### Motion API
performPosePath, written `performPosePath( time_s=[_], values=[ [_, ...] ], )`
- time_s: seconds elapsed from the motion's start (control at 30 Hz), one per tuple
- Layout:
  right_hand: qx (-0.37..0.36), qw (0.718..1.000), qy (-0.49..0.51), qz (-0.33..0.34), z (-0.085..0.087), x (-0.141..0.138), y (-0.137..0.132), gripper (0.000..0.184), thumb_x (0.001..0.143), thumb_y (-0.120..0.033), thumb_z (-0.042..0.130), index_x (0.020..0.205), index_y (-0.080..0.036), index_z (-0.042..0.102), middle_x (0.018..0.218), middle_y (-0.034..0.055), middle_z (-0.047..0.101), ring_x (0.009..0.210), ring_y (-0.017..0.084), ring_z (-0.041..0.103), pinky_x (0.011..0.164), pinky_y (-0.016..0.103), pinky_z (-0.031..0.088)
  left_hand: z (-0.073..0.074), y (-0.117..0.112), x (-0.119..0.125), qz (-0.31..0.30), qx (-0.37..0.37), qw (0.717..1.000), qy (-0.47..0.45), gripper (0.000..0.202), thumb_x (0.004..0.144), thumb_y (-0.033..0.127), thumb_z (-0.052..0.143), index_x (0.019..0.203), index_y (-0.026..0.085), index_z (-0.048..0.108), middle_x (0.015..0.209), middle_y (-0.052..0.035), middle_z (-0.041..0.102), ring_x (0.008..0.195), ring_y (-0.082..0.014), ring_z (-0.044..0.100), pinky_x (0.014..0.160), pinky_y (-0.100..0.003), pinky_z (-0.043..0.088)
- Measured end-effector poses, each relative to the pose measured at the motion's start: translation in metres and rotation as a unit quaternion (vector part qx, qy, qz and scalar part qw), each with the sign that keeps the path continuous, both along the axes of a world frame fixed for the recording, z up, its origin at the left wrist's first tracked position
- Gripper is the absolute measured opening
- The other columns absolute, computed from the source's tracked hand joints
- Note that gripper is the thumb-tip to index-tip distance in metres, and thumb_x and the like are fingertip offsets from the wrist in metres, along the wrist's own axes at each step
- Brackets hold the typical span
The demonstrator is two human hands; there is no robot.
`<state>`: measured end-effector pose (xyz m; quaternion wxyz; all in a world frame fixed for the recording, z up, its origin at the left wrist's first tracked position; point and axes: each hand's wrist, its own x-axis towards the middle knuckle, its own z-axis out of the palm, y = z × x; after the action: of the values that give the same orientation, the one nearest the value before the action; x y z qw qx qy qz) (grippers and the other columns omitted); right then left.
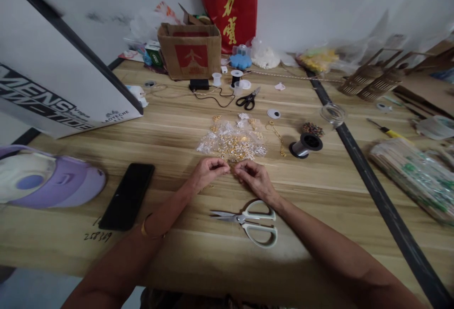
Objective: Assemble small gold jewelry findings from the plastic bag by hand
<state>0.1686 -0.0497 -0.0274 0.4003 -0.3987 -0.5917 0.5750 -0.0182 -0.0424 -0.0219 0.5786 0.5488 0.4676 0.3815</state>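
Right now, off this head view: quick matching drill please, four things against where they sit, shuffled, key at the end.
1. Pile of small gold and silver pieces
2. Pale-handled scissors
3. Dark phone
4. Wire spool

A. Between the forearms
B. Beside the purple visor
C. Just beyond the left hand and right hand
D. Right of the gold chain

Pairs: 1-C, 2-A, 3-B, 4-D

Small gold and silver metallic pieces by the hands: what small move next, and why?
Perhaps ease the bare left hand and right hand together: both are pinched, nearly meeting at the near edge of the small gold and silver metallic pieces. Anything held is too small to tell.
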Motion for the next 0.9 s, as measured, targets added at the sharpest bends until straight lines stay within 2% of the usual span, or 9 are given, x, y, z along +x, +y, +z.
performPosePath(
  time_s=[0.17,0.47,0.77,0.9],
  values=[
    [0.013,1.0,-0.013,0.0,0.0015,-0.0005,-0.0021,0.026,0.08,-0.042,0.061,0.081,-0.016,0.058,0.059,-0.003,0.049,0.05,0.009,0.042,0.047,0.021,0.034,0.0018,-0.0011,0.0008,0.004,-0.003,1.0,-0.016,0.02,0.066,0.029,0.072,0.071,0.011,0.065,0.067,-0.0007,0.065,0.064,-0.0109,0.057,0.065,-0.022,0.044],
    [0.108,0.991,-0.081,-0.01,0.0014,0.0009,-0.0037,0.021,0.084,-0.036,0.057,0.082,-0.015,0.058,0.067,0.0002,0.054,0.059,0.011,0.046,0.054,0.021,0.038,0.0073,-0.0042,0.0049,0.023,0.0,1.0,0.006,0.016,0.066,0.025,0.07,0.068,0.011,0.065,0.065,-0.0008,0.064,0.063,-0.011,0.056,0.064,-0.021,0.043],
    [0.146,0.985,-0.093,-0.018,0.0023,0.0006,-0.0059,0.017,0.086,-0.033,0.054,0.081,-0.016,0.057,0.069,0.0015,0.056,0.061,0.012,0.049,0.055,0.022,0.04,-0.0003,-0.0038,0.0052,0.023,0.014,1.0,0.012,0.015,0.066,0.025,0.071,0.069,0.011,0.066,0.065,-0.0008,0.065,0.062,-0.0109,0.056,0.063,-0.021,0.043],
    [0.171,0.98,-0.1,-0.028,0.0036,0.0005,-0.0069,0.016,0.086,-0.031,0.053,0.081,-0.017,0.056,0.069,0.0013,0.056,0.061,0.012,0.05,0.055,0.022,0.04,0.0006,-0.004,0.0049,0.018,0.014,1.0,0.014,0.014,0.067,0.024,0.069,0.069,0.011,0.065,0.065,-0.0007,0.065,0.062,-0.0107,0.056,0.063,-0.021,0.043]
  ],
)
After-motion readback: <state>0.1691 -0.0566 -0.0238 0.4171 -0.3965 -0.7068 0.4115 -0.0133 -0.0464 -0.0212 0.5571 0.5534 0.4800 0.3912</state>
